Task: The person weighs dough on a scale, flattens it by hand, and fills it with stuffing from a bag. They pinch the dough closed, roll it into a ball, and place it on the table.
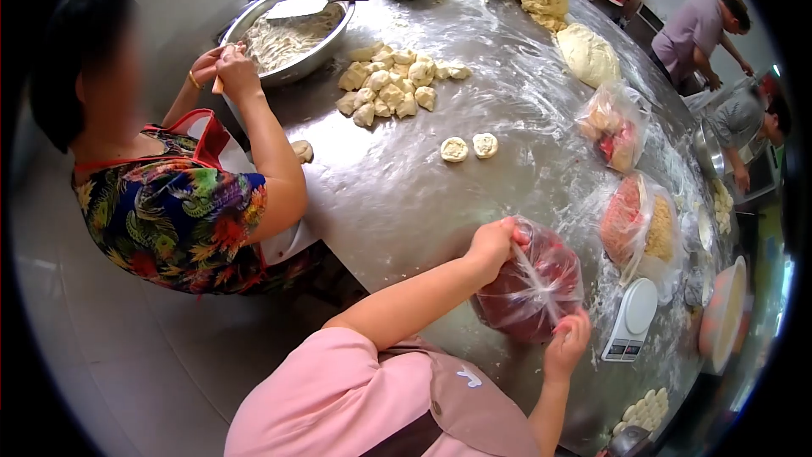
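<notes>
A clear plastic bag of dark red filling (534,292) rests on the metal table in front of me, its film gathered and twisted at the middle. My left hand (495,247) is closed on the bag's upper left edge. At its lower right edge, my right hand (568,340) pinches the plastic between the fingers. Beyond the bag sit two round dough pieces, a left one (454,150) and a right one (485,145). To the right of my right hand stands a white kitchen scale (631,322).
A co-worker (169,178) at the left shapes dough beside a large metal bowl of filling (338,41). Several dough lumps (391,85) lie nearby. Bagged fillings (624,220) and a dough mass (589,55) line the right side. Two people work at the far right.
</notes>
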Tool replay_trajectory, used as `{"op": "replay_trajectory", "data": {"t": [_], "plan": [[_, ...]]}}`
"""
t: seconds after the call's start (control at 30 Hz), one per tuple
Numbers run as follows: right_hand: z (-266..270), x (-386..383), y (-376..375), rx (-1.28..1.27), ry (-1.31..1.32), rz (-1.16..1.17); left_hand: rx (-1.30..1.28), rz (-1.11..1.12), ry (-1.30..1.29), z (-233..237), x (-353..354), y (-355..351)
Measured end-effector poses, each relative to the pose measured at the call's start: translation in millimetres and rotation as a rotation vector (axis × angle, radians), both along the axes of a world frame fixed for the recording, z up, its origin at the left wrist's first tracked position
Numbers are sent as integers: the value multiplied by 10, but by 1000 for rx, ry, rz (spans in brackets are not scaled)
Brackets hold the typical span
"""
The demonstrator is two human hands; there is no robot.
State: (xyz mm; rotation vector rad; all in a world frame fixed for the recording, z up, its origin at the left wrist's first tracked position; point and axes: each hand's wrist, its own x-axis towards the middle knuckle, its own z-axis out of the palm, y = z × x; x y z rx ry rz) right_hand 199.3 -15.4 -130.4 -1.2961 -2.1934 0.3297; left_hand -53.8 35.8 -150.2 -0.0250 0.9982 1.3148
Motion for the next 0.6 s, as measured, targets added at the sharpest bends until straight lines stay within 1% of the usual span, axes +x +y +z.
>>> {"op": "replay_trajectory", "data": {"t": [0.03,0.13,0.17,0.27,0.3,0.37,0.4,0.43,0.47,0.5,0.53,0.6], "plan": [[-73,26,-42,-16,-48,-26,-59,25,-47,16,-32,-34],[-96,43,-133,-24,-8,-86,56,99,-77,50,-24,-43],[-68,18,-115,26,-2,-71,91,98,-165,82,-62,-39],[176,56,-74,-420,234,-257,282,-59,-283,289,-157,-117],[277,55,-54,-409,358,-223,369,-144,-238,260,-131,-126],[466,-28,65,-383,611,-123,437,-428,165,542,-61,-205],[587,-124,91,-374,597,-96,465,-559,378,625,-11,-266],[737,-275,85,-366,577,-67,864,-326,684,433,225,-308],[846,-410,79,-360,558,-36,918,-391,841,588,282,-410],[885,-507,102,-341,498,25,883,-582,951,596,361,-505],[848,-558,123,-342,517,8,773,-939,1006,815,311,-529],[782,-666,171,-355,542,-12,821,-785,1035,750,294,-562]]}}
